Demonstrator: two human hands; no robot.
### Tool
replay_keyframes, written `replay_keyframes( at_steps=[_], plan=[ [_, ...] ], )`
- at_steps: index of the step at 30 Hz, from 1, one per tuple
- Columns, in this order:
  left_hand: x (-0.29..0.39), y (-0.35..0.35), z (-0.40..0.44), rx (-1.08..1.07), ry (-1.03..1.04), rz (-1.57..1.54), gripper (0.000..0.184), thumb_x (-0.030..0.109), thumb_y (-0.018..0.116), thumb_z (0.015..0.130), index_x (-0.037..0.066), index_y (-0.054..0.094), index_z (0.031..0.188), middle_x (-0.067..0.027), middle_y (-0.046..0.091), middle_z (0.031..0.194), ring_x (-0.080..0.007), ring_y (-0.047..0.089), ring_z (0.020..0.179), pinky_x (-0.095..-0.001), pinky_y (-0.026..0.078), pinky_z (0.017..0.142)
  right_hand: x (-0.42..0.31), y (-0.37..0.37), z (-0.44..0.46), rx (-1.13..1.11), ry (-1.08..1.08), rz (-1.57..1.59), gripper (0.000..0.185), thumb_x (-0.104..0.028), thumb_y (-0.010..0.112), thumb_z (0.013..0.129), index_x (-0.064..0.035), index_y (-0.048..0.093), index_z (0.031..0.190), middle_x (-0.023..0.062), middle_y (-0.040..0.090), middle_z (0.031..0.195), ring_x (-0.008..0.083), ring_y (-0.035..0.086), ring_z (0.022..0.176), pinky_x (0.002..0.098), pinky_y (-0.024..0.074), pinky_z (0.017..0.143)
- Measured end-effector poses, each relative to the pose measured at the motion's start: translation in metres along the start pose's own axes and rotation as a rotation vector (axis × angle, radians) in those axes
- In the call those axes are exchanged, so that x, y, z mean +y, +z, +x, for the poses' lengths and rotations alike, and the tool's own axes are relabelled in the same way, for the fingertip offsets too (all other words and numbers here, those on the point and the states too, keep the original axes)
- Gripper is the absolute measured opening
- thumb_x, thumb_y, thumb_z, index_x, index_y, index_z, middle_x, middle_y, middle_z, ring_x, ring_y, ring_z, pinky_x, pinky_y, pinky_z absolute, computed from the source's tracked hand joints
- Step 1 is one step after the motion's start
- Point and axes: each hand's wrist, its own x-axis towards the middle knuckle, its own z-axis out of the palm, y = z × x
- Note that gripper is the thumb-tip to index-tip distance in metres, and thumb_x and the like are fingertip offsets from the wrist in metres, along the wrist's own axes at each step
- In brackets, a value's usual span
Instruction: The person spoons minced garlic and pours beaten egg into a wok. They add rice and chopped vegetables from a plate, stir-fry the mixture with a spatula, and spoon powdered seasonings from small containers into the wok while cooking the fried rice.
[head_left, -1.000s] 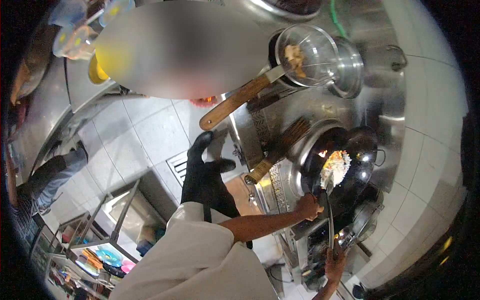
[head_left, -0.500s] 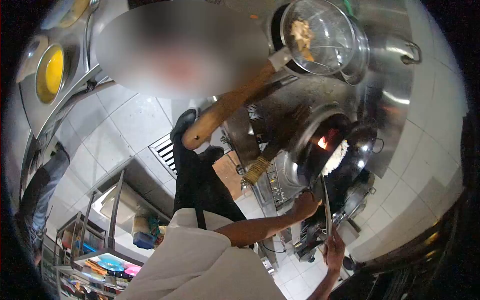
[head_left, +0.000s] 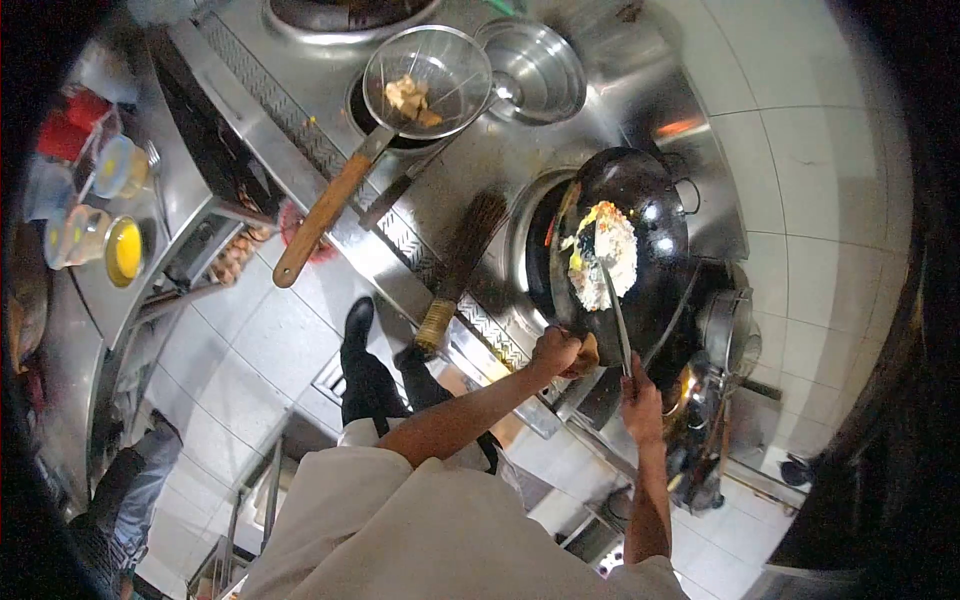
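My left hand (head_left: 562,354) is closed on a tan cloth at the near edge of a black wok (head_left: 655,215). To its right, my right hand (head_left: 640,395) grips the handle of a long metal ladle (head_left: 613,305). The ladle's far end rests in white rice (head_left: 615,255) mixed with orange and yellow bits inside the wok. The wok sits tilted over a round burner ring (head_left: 530,235), and part of the ring shows on its left.
A wooden-handled strainer (head_left: 430,75) holding light brown pieces lies beside a metal bowl (head_left: 545,70). A bamboo brush (head_left: 462,260) rests left of the burner. A yellow-filled bowl (head_left: 124,251) stands far left. Another person's leg (head_left: 150,475) shows lower left. Pans (head_left: 728,325) stand right.
The view has swung, so the wok and strainer appear further left. The wok's inside and the rice show more fully than half a second ago. Both hands keep their holds. The blurred area is gone.
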Motion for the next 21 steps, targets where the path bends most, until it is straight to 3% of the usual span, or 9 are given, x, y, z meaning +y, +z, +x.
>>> replay_keyframes(
  at_steps=[4, 6, 7, 8, 11, 12, 13, 17, 21],
  plan=[
    [0.009, -0.008, -0.007, 0.073, 0.274, -0.042, 0.039, 0.021, 0.063, 0.084, -0.004, 0.062, 0.115, -0.0178, 0.066, 0.115, -0.0317, 0.068, 0.098, -0.0436, 0.056, 0.079, 0.065, -0.077, -0.012, -0.06, -0.243, -0.028, 0.046, -0.014, 0.061, 0.098, -0.0012, 0.053, 0.142, 0.0178, 0.067, 0.124, 0.0212, 0.063, 0.105, 0.0323, 0.0453, 0.097],
    [0.016, -0.01, -0.013, 0.099, 0.378, 0.006, 0.035, 0.019, 0.062, 0.085, -0.004, 0.063, 0.112, -0.0178, 0.065, 0.116, -0.0299, 0.068, 0.097, -0.0424, 0.057, 0.079, 0.083, -0.121, -0.031, -0.153, -0.088, 0.158, 0.042, -0.014, 0.065, 0.093, -0.0075, 0.061, 0.135, 0.0185, 0.07, 0.113, 0.0275, 0.067, 0.102, 0.0356, 0.0486, 0.094],
    [0.033, -0.015, -0.033, 0.034, 0.217, -0.092, 0.034, 0.018, 0.062, 0.085, -0.005, 0.063, 0.111, -0.0177, 0.066, 0.111, -0.0287, 0.069, 0.092, -0.0417, 0.058, 0.076, 0.092, -0.143, -0.04, -0.187, -0.005, 0.247, 0.04, -0.014, 0.067, 0.091, -0.0106, 0.065, 0.131, 0.0188, 0.072, 0.108, 0.0307, 0.069, 0.101, 0.0373, 0.0503, 0.092],
    [0.043, -0.014, -0.044, -0.024, 0.052, -0.191, 0.033, 0.017, 0.063, 0.086, -0.005, 0.063, 0.11, -0.0176, 0.067, 0.106, -0.0274, 0.07, 0.087, -0.041, 0.059, 0.073, 0.106, -0.145, -0.04, -0.139, -0.08, 0.246, 0.04, -0.014, 0.067, 0.091, -0.0108, 0.065, 0.131, 0.0185, 0.072, 0.106, 0.0313, 0.069, 0.099, 0.0379, 0.0508, 0.09],
    [0.018, -0.024, -0.024, -0.054, 0.115, -0.197, 0.03, 0.02, 0.061, 0.089, -0.004, 0.063, 0.106, -0.0159, 0.068, 0.092, -0.0263, 0.071, 0.075, -0.0407, 0.061, 0.066, 0.128, -0.142, -0.033, 0.202, -0.541, -0.038, 0.043, -0.012, 0.066, 0.093, -0.0064, 0.061, 0.135, 0.0195, 0.073, 0.095, 0.0351, 0.072, 0.083, 0.0425, 0.0545, 0.075],
    [0.026, -0.024, -0.035, -0.106, 0.122, -0.207, 0.031, 0.021, 0.06, 0.09, -0.004, 0.063, 0.106, -0.0162, 0.068, 0.088, -0.0274, 0.071, 0.073, -0.0409, 0.062, 0.065, 0.13, -0.128, -0.024, 0.217, -0.461, -0.039, 0.043, -0.013, 0.066, 0.092, -0.0086, 0.061, 0.135, 0.0217, 0.072, 0.094, 0.0383, 0.07, 0.085, 0.0465, 0.0545, 0.074],
    [0.041, -0.016, -0.053, -0.083, 0.05, -0.1, 0.042, 0.039, 0.053, 0.099, 0.004, 0.061, 0.121, -0.0118, 0.069, 0.108, -0.0232, 0.072, 0.091, -0.0379, 0.063, 0.076, 0.131, -0.103, -0.012, 0.23, -0.378, -0.038, 0.044, -0.015, 0.067, 0.091, -0.0108, 0.061, 0.134, 0.024, 0.07, 0.094, 0.0416, 0.068, 0.087, 0.0505, 0.0545, 0.073],
    [0.028, -0.025, -0.026, -0.074, -0.071, -0.095, 0.037, 0.027, 0.045, 0.098, 0.002, 0.064, 0.117, -0.0114, 0.071, 0.105, -0.0228, 0.072, 0.091, -0.0356, 0.062, 0.078, 0.134, -0.005, 0.015, 0.108, -0.243, -0.069, 0.051, -0.018, 0.061, 0.092, -0.0138, 0.052, 0.142, 0.0281, 0.067, 0.089, 0.0474, 0.066, 0.086, 0.0546, 0.0541, 0.076],
    [0.047, -0.016, -0.047, -0.144, -0.021, -0.048, 0.031, 0.022, 0.046, 0.096, 0.002, 0.064, 0.111, -0.0073, 0.07, 0.091, -0.0197, 0.069, 0.076, -0.0358, 0.063, 0.078, 0.126, -0.004, -0.032, 0.131, -0.282, 0.043, 0.051, -0.018, 0.062, 0.091, -0.0145, 0.054, 0.142, 0.0287, 0.067, 0.088, 0.0459, 0.068, 0.084, 0.054, 0.0552, 0.078]
  ],
)
